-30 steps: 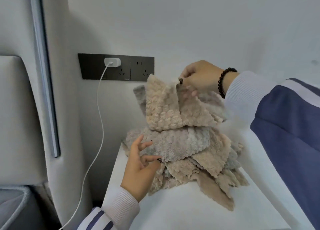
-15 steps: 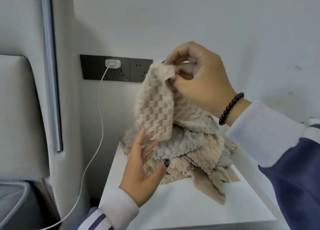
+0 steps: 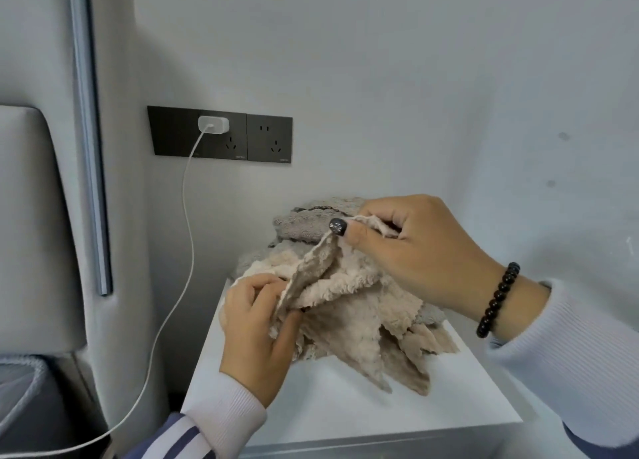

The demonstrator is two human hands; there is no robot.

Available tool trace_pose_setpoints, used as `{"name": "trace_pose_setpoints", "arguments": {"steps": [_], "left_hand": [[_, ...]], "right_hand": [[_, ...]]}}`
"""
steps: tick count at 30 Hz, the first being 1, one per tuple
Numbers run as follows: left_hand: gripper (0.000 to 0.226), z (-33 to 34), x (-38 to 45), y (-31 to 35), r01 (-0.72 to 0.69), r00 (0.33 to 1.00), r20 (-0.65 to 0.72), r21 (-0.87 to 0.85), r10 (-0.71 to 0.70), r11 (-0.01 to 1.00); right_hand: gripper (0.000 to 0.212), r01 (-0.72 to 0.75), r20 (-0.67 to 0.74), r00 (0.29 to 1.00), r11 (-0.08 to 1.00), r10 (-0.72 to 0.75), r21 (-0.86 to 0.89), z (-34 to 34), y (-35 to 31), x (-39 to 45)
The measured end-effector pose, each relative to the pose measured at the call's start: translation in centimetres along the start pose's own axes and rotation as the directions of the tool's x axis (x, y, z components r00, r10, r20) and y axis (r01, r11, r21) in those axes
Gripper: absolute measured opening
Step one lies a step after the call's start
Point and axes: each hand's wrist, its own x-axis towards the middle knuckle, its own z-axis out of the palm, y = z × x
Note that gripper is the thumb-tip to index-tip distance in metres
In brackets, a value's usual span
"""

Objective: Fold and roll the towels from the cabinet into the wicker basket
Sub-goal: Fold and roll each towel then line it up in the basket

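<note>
Here, both hands pinch one beige towel (image 3: pixel 332 285) above the towel pile (image 3: pixel 363 320) on the white cabinet top (image 3: pixel 345 400): right hand (image 3: pixel 415 251) at two o'clock, left hand (image 3: pixel 256 330) at eight.

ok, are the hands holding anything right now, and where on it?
Both hold one beige towel. The right hand pinches its top corner, by a small loop; the left hand grips its lower edge. The rest of the towel pile lies on the white cabinet.
</note>
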Motion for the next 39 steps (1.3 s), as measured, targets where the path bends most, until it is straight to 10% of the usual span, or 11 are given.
{"name": "trace_pose_setpoints", "arguments": {"steps": [15,22,27,33,39], "left_hand": [[0.013,-6.6,1.3,4.1,0.45,0.88,0.35,-0.396,-0.322,0.8],[0.014,-7.9,3.1,2.4,0.503,0.584,0.662,0.159,-0.47,0.85],[0.014,-8.1,8.6,3.9,0.344,0.812,0.359,0.342,-0.46,0.875],[0.023,-10.5,14.9,9.3,0.183,0.981,-0.031,-0.191,-0.193,0.964],[0.035,-12.6,8.1,7.3,0.263,0.931,0.302,-0.168,-0.204,0.95]], "right_hand": [[0.061,-0.207,0.059,0.977,0.975,0.203,0.081,-7.8,1.3,-4.6],[0.041,-0.518,0.288,0.814,0.855,0.504,-0.035,-5.5,6.3,-5.9],[0.038,-0.537,0.038,0.843,0.843,0.537,-0.011,-4.3,7.3,-4.0],[0.017,-0.166,-0.381,0.834,0.839,0.4,0.518,-8.0,3.1,-1.4],[0.013,-0.313,-0.076,0.936,0.909,0.345,0.275,-6.5,4.7,-8.3]]}}
